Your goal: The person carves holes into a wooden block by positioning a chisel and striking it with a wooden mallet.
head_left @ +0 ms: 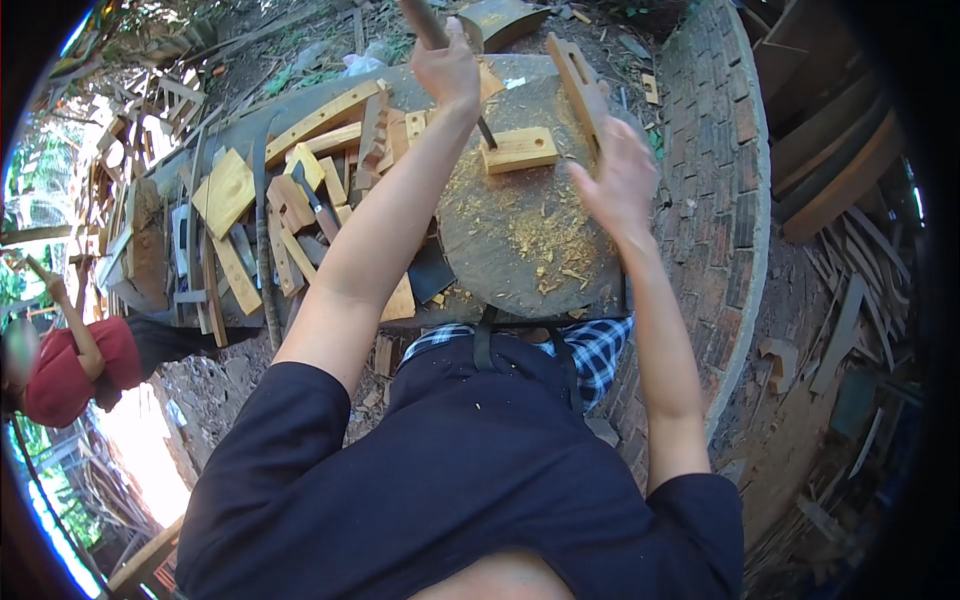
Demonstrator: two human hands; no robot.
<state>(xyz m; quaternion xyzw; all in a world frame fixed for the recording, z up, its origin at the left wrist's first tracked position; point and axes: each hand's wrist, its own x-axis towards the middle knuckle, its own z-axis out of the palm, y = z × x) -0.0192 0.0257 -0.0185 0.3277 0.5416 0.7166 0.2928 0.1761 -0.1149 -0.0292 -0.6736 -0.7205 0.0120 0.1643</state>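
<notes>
A chisel (427, 25) with a thick brown handle is upright in my left hand (446, 70), whose fingers wrap round it. Its dark blade reaches down to one end of a pale wooden block (522, 150), which has a round hole near its other end. This block lies on a round wooden stump top (520, 225) strewn with shavings. To the right of the block, my right hand (622, 180) is motion-blurred, thumb spread from the fingers, and appears to hold nothing. Just beyond it lies a long slotted wooden piece (573, 80), partly hidden by the fingers.
Cut wooden pieces (320, 125) and a dark-handled saw or knife (315, 200) lie left of the stump. A curved brick wall (705, 200) runs along the right. At the far left is another person in a red shirt (85, 375). Wood scraps (850, 330) lie beyond the wall.
</notes>
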